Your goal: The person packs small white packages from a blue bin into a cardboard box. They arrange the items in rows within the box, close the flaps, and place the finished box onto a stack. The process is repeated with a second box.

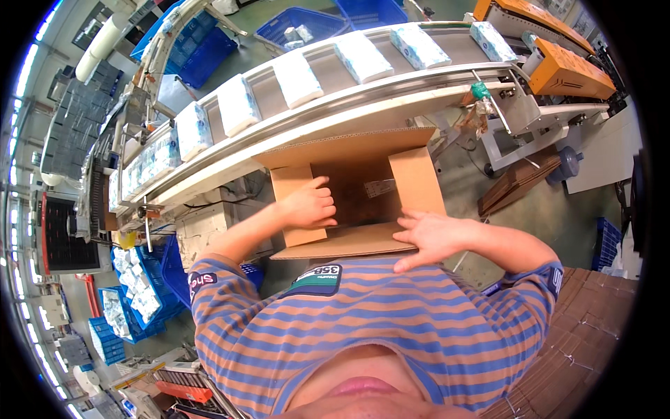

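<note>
Open cardboard box point(352, 183) sits in front of my chest, between my striped shirt point(405, 321) and the conveyor point(265, 94); 4 flaps raised or turned outward. My left hand point(306, 206) lies over the left flap point(286, 183), fingers half-curled and slightly apart; cannot tell whether they pinch the board. My right hand point(436, 237) is at the near right corner, fingers spread, thumb well out from the rest.

Clearances: near flap point(349, 241) runs just beside my shirt, tight. Far flap point(356, 146) stands near the conveyor's pale rail; contact cannot be told. More room at right, over smooth green-grey floor point(457, 192), up to some leaning cardboard sheets point(520, 180).

Materials: box is matt brown, corrugation visible along the far edge; interior dark. On the flat grey belt, 6 soft, blue-and-white oblong packs point(296, 78) lie spaced apart; others crowd together at left.
</note>
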Demonstrator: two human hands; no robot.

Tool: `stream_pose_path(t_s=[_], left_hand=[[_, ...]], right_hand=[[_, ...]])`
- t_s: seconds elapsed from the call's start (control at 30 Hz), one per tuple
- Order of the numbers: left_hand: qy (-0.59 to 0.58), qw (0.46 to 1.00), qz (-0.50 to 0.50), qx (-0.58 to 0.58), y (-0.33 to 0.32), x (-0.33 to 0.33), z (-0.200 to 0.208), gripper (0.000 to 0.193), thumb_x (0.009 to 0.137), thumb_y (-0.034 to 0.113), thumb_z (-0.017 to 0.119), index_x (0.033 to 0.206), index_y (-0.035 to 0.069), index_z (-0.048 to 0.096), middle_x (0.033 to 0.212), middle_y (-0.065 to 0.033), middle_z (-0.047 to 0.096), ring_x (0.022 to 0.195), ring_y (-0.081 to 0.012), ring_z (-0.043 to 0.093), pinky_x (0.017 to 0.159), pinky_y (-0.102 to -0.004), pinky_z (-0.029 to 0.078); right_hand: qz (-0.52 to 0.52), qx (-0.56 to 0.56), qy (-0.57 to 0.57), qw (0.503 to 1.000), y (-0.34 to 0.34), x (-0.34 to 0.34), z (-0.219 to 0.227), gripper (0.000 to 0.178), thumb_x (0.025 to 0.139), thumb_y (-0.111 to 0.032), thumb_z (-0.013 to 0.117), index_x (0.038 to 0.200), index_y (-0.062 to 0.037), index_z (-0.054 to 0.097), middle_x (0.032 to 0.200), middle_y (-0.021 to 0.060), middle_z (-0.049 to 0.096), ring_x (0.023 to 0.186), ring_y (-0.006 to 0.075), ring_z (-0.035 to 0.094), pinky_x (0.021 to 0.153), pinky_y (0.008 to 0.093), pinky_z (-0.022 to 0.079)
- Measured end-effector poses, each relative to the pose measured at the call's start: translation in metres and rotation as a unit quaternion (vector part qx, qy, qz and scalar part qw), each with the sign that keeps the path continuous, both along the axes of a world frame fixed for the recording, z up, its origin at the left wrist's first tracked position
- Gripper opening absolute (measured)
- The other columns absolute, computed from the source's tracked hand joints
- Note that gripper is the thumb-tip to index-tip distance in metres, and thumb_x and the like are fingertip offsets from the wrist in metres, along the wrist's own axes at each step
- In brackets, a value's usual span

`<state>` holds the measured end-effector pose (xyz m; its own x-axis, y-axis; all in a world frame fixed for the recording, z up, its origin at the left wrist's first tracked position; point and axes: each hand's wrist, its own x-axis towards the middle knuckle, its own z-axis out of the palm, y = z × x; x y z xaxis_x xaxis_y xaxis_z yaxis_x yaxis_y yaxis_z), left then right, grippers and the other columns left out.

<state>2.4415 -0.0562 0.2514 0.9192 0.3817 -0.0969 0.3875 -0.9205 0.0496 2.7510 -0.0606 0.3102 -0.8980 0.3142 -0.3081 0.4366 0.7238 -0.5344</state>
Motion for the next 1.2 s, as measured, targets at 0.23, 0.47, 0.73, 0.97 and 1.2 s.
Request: stream_pose_path(t_s=[0.23,0.47,0.73,0.97,1.2], left_hand=[[0.052,0.879,0.463,-0.107,0.035,0.027,0.101,0.06,0.064,0.04,0.071,0.11,0.006,0.052,0.102,-0.0154,0.057,0.09,-0.0315,0.055,0.076,-0.0404,0.045],[-0.08,0.933,0.283,-0.21,-0.032,-0.007,0.031,0.058,0.089,0.039,0.031,0.135,0.004,0.029,0.144,-0.0166,0.017,0.135,-0.0323,0.01,0.106,-0.0503,0.003],[-0.334,0.698,0.633,-0.019,-0.027,0.017,-0.072,0.074,0.081,0.029,0.059,0.134,-0.006,0.02,0.139,-0.0242,0.02,0.129,-0.0333,0.022,0.106,-0.0396,0.019],[-0.517,0.407,0.57,-0.492,-0.061,0.055,-0.151,0.035,0.082,0.017,0.063,0.109,0.005,0.044,0.099,-0.006,0.057,0.087,-0.0128,0.055,0.077,-0.0267,0.043],[-0.488,0.241,0.604,-0.582,-0.058,0.099,-0.173,0.076,0.082,0.052,0.052,0.134,0.001,0.028,0.135,-0.0123,0.036,0.123,-0.0209,0.035,0.1,-0.039,0.029]], right_hand=[[-0.133,0.305,0.32,0.887,0.028,-0.07,-0.073,0.045,0.068,-0.044,0.062,0.095,-0.0086,0.06,0.104,0.0084,0.057,0.093,0.0235,0.053,0.075,0.0394,0.037],[-0.276,0.329,0.268,0.862,0.007,-0.052,-0.032,0.067,0.074,-0.05,0.057,0.121,-0.0022,0.048,0.124,0.0133,0.048,0.116,0.0283,0.042,0.094,0.0467,0.03],[-0.332,0.353,0.203,0.851,0.079,0.149,-0.113,0.055,0.081,-0.044,0.05,0.119,-0.0043,0.05,0.127,0.0156,0.047,0.119,0.0302,0.042,0.096,0.0437,0.031],[-0.504,-0.045,0.437,0.743,0.058,0.201,-0.106,0.055,0.09,-0.046,0.034,0.12,-0.002,0.051,0.126,0.015,0.048,0.123,0.0261,0.039,0.103,0.0386,0.023],[-0.522,-0.049,0.443,0.728,0.093,0.254,-0.226,0.058,0.092,-0.044,0.032,0.13,-0.0012,0.038,0.134,0.0138,0.039,0.124,0.0234,0.037,0.103,0.0363,0.024]])
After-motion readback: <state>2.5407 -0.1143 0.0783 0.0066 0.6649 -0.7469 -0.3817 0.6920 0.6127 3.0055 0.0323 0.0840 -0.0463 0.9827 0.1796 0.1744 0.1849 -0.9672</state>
